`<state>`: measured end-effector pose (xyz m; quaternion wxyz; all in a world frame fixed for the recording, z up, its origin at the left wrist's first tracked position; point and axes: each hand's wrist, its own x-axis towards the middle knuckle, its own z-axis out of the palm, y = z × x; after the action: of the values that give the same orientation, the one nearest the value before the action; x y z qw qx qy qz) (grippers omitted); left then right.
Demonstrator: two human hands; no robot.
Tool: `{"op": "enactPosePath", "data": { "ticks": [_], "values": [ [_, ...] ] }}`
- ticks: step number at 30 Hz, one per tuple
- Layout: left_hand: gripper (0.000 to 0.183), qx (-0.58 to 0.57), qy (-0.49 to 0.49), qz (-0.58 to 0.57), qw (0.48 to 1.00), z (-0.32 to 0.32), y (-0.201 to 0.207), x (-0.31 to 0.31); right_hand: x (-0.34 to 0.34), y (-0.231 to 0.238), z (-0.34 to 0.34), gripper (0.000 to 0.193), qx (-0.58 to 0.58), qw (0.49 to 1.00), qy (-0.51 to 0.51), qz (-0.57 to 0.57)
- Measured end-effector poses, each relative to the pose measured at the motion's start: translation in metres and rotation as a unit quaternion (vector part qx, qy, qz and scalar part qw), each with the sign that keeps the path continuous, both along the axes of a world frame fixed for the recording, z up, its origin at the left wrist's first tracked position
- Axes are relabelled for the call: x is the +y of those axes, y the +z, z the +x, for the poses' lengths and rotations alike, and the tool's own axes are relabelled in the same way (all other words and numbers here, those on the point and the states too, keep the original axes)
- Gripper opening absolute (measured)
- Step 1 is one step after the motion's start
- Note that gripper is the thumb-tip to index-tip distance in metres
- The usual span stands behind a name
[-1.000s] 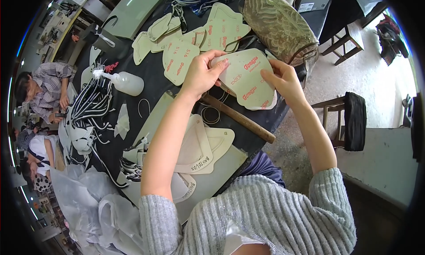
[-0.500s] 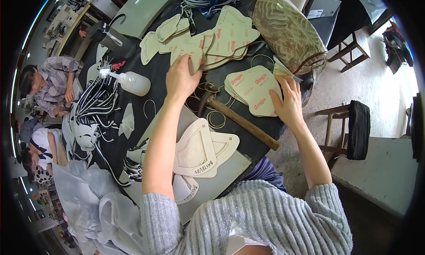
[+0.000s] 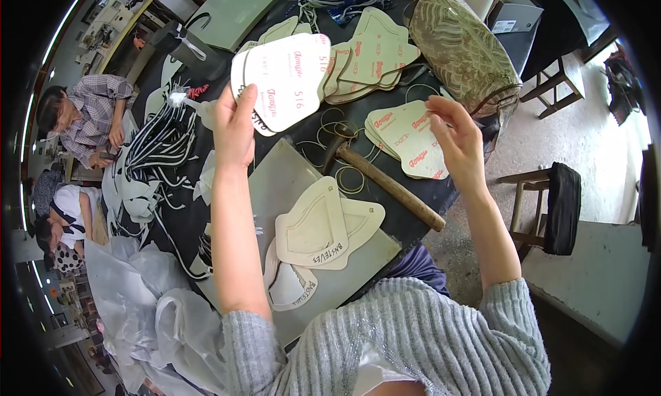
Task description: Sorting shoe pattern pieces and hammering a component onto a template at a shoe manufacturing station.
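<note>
Behind left hand (image 3: 234, 124), half-hidden patterns (image 3: 286, 76)

- You wear a grey ribbed knit sweater (image 3: 413, 341), faintly speckled.
- Your sleeves (image 3: 513, 306) are pushed up near the elbows, so both forearms are bare.
- Your left hand (image 3: 234, 124) and right hand (image 3: 458, 138) are bare: no gloves, rings or watch in view.
</note>
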<state>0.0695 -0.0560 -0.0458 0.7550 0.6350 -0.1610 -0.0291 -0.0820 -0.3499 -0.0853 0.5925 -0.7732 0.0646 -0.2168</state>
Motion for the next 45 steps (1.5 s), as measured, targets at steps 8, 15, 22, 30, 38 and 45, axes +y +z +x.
{"op": "enactPosePath", "data": {
  "ticks": [8, 15, 22, 30, 38, 45],
  "values": [
    [0.023, 0.019, -0.112, -0.006, 0.993, -0.044, 0.007, -0.054, 0.042, 0.018, 0.041, 0.025, 0.097, 0.923, 0.089, 0.361],
    [0.022, 0.101, -0.037, -0.066, 0.992, -0.037, 0.011, -0.032, 0.013, -0.005, 0.045, 0.019, 0.069, 0.864, 0.035, 0.497],
    [0.024, 0.105, -0.025, -0.085, 0.990, -0.035, 0.015, -0.028, -0.031, -0.009, 0.040, 0.023, -0.001, 0.836, 0.014, 0.549],
    [0.025, 0.106, -0.084, -0.069, 0.988, -0.039, 0.012, -0.035, 0.014, 0.017, 0.038, 0.022, 0.000, 0.857, 0.065, 0.511],
    [0.036, 0.068, -0.086, -0.021, 0.994, -0.060, 0.002, -0.077, 0.052, 0.003, 0.049, 0.063, -0.003, 0.984, 0.040, 0.171],
    [0.031, -0.027, -0.073, 0.046, 0.996, -0.064, -0.012, -0.088, 0.055, 0.001, 0.039, 0.091, -0.059, 0.984, -0.033, 0.163]
  ]
}}
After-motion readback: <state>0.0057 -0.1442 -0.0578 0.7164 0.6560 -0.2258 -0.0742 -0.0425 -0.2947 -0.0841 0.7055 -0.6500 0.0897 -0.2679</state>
